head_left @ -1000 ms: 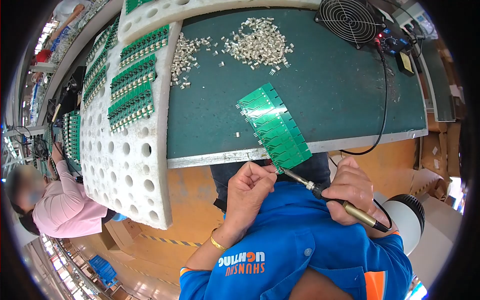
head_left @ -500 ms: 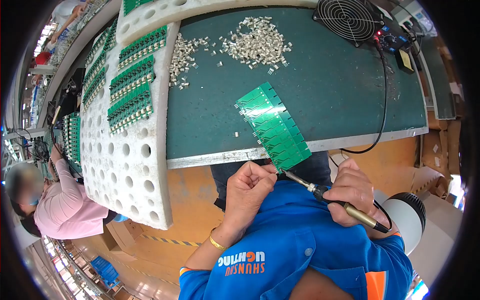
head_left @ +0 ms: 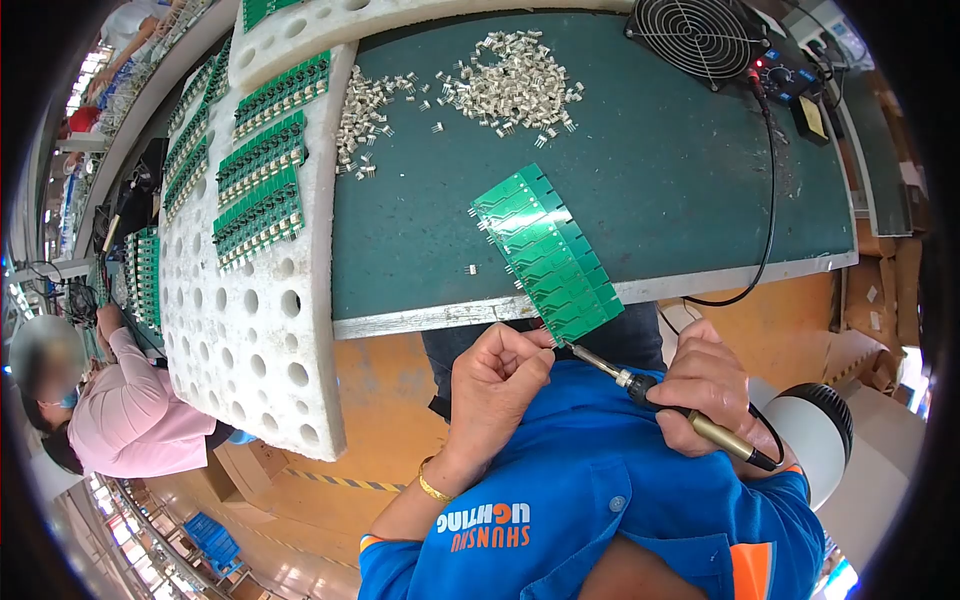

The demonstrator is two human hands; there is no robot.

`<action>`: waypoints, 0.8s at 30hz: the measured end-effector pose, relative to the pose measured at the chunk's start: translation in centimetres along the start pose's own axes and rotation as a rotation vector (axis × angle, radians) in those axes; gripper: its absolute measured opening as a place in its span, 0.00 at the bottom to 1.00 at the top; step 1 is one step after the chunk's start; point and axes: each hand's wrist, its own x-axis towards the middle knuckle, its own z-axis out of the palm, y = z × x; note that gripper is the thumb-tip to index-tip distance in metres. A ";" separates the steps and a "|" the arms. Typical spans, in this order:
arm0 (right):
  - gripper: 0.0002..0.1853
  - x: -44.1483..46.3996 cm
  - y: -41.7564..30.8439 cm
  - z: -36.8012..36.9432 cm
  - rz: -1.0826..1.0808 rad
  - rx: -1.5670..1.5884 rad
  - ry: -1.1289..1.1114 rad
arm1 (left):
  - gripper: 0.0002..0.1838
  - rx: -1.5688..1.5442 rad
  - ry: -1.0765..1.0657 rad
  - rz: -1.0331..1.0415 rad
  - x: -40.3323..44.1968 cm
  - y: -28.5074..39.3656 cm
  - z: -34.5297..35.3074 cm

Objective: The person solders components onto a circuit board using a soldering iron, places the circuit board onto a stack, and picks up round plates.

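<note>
A green circuit board panel lies over the bench's front edge, its near corner reaching toward my body. My right hand is closed around the handle of a soldering iron, whose tip meets or nearly meets the panel's near corner. At that same corner my left hand is closed in a pinch; what its fingertips hold is hidden. Small white connectors with pins stick out along the panel's left edge. One loose connector sits on the bench left of the panel.
Piles of white connectors lie toward the back of the green bench. A white foam block on the left carries several filled boards. At back right stand a fan and soldering station. A co-worker sits left.
Almost nothing differs. Both hands, the soldering iron and the panel keep their places, with only a very slight shift of the view.
</note>
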 end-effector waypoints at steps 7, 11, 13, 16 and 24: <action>0.15 -0.2 -0.2 -0.1 0.006 -0.008 0.012 | 0.06 0.017 -0.006 0.001 0.0 0.0 -0.1; 0.11 -0.3 -0.2 -0.1 -0.010 -0.017 0.058 | 0.05 0.027 0.003 0.000 -0.1 0.0 -0.1; 0.15 -0.2 -0.3 -0.3 0.007 -0.015 0.030 | 0.05 0.019 0.008 -0.009 -0.1 -0.1 -0.1; 0.15 -0.1 -0.2 -0.3 0.002 -0.017 0.015 | 0.05 0.016 -0.037 0.042 0.0 -0.6 -0.6; 0.14 -0.1 0.0 -0.2 -0.016 -0.027 0.029 | 0.04 0.042 0.000 0.055 -0.2 -0.3 -0.6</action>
